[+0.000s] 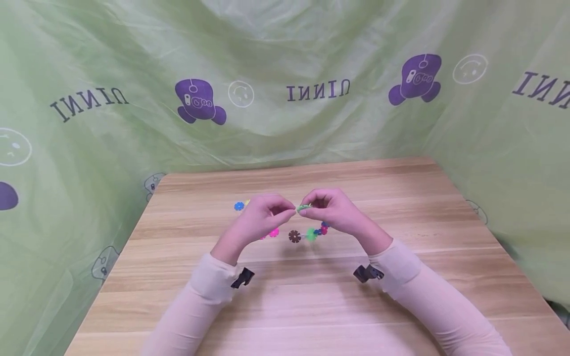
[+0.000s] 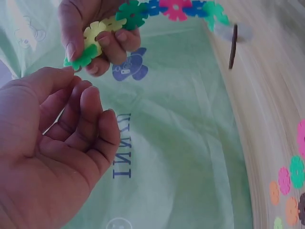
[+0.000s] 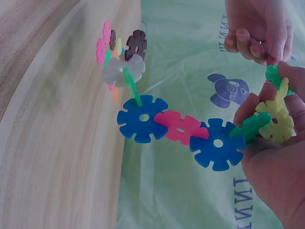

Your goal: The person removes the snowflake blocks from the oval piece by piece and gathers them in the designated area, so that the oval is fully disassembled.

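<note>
Both hands meet over the table around one end of a chain of slotted flower-shaped plastic discs. My right hand (image 1: pixel 336 210) grips the chain near its yellow disc (image 3: pixel 276 121), thumb on one side and fingers behind. At the tip, the thumb and forefinger of my left hand (image 1: pixel 267 215) pinch the edge of a green disc (image 2: pixel 82 58); its other fingers curl loosely. From the right hand the chain hangs down through a blue disc (image 3: pixel 218 143), a pink disc (image 3: pixel 181 129), another blue disc (image 3: pixel 143 118) and a whitish translucent disc (image 3: pixel 124 70) to a brown disc (image 1: pixel 294 236).
Loose discs lie on the wooden table (image 1: pixel 285 316), among them a blue disc (image 1: pixel 239 206) at the left and pink discs (image 1: pixel 273 232) partly behind the left hand. A green printed curtain (image 1: pixel 276 133) surrounds the table's back and sides.
</note>
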`<act>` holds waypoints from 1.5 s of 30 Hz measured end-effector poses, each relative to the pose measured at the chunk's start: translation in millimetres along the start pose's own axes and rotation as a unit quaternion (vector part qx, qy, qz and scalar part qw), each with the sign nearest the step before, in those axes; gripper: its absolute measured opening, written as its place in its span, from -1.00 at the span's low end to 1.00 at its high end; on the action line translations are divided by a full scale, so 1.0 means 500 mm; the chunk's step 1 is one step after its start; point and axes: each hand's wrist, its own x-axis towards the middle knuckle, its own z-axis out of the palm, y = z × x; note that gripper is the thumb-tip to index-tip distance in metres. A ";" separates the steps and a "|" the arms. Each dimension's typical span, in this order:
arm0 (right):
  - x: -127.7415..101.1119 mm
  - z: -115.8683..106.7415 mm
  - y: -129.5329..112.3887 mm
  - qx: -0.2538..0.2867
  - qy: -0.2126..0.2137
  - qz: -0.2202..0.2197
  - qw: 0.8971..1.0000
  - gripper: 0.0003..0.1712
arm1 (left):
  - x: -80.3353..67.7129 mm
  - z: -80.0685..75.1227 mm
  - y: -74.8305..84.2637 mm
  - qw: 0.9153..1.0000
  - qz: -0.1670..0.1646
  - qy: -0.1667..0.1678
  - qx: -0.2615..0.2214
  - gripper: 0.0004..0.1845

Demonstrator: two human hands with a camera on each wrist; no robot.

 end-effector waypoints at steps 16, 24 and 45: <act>0.002 0.000 -0.003 -0.012 -0.009 -0.003 1.000 -0.75 | 0.012 0.014 -0.006 0.997 0.066 0.041 0.019 -0.96; 0.000 -0.001 -0.001 0.000 -0.008 0.016 1.000 -0.56 | -0.003 0.004 -0.011 0.997 -0.024 0.063 -0.041 -0.94; 0.003 -0.002 -0.006 -0.002 0.002 0.017 1.000 -0.66 | 0.004 -0.007 -0.019 0.998 -0.014 0.024 -0.063 -0.86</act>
